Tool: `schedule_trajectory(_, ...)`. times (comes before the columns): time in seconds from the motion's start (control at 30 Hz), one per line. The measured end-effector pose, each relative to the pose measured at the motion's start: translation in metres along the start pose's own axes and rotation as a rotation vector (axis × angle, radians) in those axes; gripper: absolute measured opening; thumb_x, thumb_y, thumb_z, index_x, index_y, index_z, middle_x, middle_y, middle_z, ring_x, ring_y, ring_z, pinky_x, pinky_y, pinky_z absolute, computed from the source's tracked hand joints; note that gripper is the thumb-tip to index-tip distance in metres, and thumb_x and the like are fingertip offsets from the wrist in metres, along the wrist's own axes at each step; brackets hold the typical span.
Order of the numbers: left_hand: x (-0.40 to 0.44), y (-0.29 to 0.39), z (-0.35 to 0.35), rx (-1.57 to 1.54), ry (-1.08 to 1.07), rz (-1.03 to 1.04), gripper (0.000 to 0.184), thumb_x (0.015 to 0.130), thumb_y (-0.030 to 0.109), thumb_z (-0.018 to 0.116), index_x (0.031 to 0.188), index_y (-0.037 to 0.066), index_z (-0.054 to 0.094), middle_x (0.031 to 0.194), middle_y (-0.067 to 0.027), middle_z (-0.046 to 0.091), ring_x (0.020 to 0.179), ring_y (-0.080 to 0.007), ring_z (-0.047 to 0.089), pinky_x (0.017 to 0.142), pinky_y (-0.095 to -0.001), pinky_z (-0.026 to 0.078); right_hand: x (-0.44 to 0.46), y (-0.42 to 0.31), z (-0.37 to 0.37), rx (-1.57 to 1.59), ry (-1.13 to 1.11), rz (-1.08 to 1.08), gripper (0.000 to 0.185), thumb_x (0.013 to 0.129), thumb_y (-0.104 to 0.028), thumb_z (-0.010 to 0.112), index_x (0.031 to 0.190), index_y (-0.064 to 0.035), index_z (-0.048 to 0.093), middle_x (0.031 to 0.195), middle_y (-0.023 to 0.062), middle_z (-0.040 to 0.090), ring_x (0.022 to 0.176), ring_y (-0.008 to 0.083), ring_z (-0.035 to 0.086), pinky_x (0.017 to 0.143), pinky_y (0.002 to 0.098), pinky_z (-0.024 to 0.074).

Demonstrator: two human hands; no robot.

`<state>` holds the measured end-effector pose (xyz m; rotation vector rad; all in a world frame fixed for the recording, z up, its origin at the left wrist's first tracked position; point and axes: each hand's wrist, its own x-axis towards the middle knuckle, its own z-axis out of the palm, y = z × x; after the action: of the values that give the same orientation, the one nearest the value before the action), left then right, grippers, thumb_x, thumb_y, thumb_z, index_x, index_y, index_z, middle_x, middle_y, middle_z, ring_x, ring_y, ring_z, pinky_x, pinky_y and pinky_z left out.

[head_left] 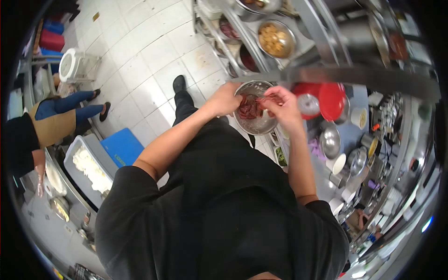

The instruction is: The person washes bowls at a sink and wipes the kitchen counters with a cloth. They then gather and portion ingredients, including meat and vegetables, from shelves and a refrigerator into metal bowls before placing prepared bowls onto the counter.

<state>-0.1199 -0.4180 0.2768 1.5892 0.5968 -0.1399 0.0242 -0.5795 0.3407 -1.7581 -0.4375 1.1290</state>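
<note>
In the head view, a round metal bowl (255,125) holds glossy dark red pieces (250,108); whether they are dried chilies or meat strips I cannot tell. My left hand (226,99) is closed at the bowl's left rim, its thumb side reaching over the edge towards the pieces. Above the bowl's right side, my right hand (283,108) pinches some of the same dark red pieces between thumb and fingers. What supports the bowl from below is hidden.
Right of the bowl stand red round containers (332,100), a metal bowl (330,141) and several dishes. A metal shelf with a bowl of yellow-brown chunks (276,39) is ahead. At left, a person (56,114) works near a grey tub (74,163) and blue lid (122,145).
</note>
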Motion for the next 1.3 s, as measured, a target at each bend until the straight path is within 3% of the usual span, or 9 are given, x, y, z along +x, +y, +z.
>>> schedule_trajectory(0.2,0.048,-0.056,-0.060,-0.146,0.093,-0.217,0.041,0.083,0.008,0.053,0.121,-0.002,0.063,0.099,-0.0277,0.069,0.085,-0.0374,0.071,0.077,-0.0424,0.057,0.112,0.076,0.061,0.018,0.092,0.019,0.013,0.089,0.001,0.068,0.099,-0.0024,0.061,0.077,0.0010,0.064,0.061,0.0081,0.058,0.053,0.0232,0.0457)
schedule_trajectory(0.33,0.114,-0.130,-0.059,-0.028,0.337,-0.012,0.042,0.083,0.002,0.046,0.120,-0.001,0.065,0.087,-0.0255,0.070,0.060,-0.0309,0.070,0.057,-0.0402,0.059,0.179,0.101,0.080,0.226,0.218,0.047,0.011,0.091,-0.007,0.070,0.098,-0.0059,0.061,0.078,0.0010,0.061,0.061,0.0092,0.055,0.052,0.0240,0.0453)
schedule_trajectory(0.43,0.143,-0.131,-0.074,-0.229,0.284,-0.199,0.041,0.083,0.002,0.045,0.119,-0.002,0.065,0.086,-0.0252,0.070,0.060,-0.0305,0.071,0.056,-0.0395,0.059,0.227,0.123,0.082,0.856,0.461,0.234,0.022,0.096,-0.031,0.068,0.092,-0.0108,0.060,0.070,0.0006,0.056,0.053,0.0106,0.047,0.051,0.0249,0.0419)
schedule_trajectory(0.53,0.165,-0.140,-0.087,-0.201,0.212,-0.208,0.043,0.083,0.003,0.045,0.122,-0.001,0.064,0.091,-0.0222,0.071,0.067,-0.0300,0.071,0.054,-0.0384,0.061,0.248,0.126,0.076,0.909,0.473,0.233,0.023,0.098,-0.030,0.066,0.088,-0.0104,0.060,0.065,-0.0003,0.051,0.053,0.0104,0.047,0.052,0.0244,0.0410)
schedule_trajectory(0.67,0.184,-0.154,-0.098,-0.190,0.189,-0.233,0.047,0.084,0.003,0.045,0.127,0.000,0.062,0.093,-0.0225,0.071,0.066,-0.0288,0.071,0.055,-0.0380,0.061,0.272,0.150,0.060,1.035,0.709,0.023,0.016,0.097,-0.018,0.056,0.085,-0.0076,0.061,0.085,0.0123,0.070,0.057,0.0140,0.052,0.054,0.0217,0.0411)
schedule_trajectory(0.7,0.186,-0.159,-0.100,-0.194,0.189,-0.241,0.047,0.084,0.003,0.045,0.127,0.000,0.062,0.093,-0.0225,0.071,0.066,-0.0288,0.071,0.055,-0.0380,0.061,0.279,0.184,0.038,0.986,0.523,-0.052,0.019,0.094,-0.012,0.050,0.096,-0.0028,0.067,0.106,0.0164,0.073,0.074,0.0239,0.066,0.065,0.0292,0.0508)
schedule_trajectory(0.87,0.193,-0.177,-0.106,-0.205,0.218,-0.249,0.051,0.083,0.002,0.045,0.132,0.002,0.060,0.097,-0.0238,0.071,0.070,-0.0299,0.072,0.058,-0.0385,0.061,0.314,0.299,-0.013,-0.264,0.717,-0.055,0.028,0.100,-0.019,0.049,0.118,-0.0043,0.064,0.120,0.0113,0.068,0.111,0.0217,0.062,0.104,0.0333,0.0435)
schedule_trajectory(1.07,0.199,-0.191,-0.115,-0.270,0.228,-0.307,0.053,0.082,0.002,0.045,0.133,0.004,0.060,0.099,-0.0245,0.071,0.072,-0.0321,0.072,0.061,-0.0404,0.060,0.343,0.349,-0.074,0.155,0.893,0.497,0.024,0.096,-0.025,0.058,0.116,-0.0153,0.067,0.109,0.0019,0.070,0.105,0.0207,0.064,0.095,0.0295,0.0439)
schedule_trajectory(1.3,0.188,-0.216,-0.116,-0.087,0.264,-0.292,0.054,0.081,0.005,0.047,0.133,0.004,0.060,0.099,-0.0295,0.069,0.078,-0.0347,0.072,0.075,-0.0412,0.058,0.387,0.263,-0.007,-0.759,0.683,-0.007,0.025,0.092,-0.008,0.056,0.113,-0.0031,0.068,0.111,0.0184,0.070,0.103,0.0333,0.066,0.091,0.0396,0.0484)
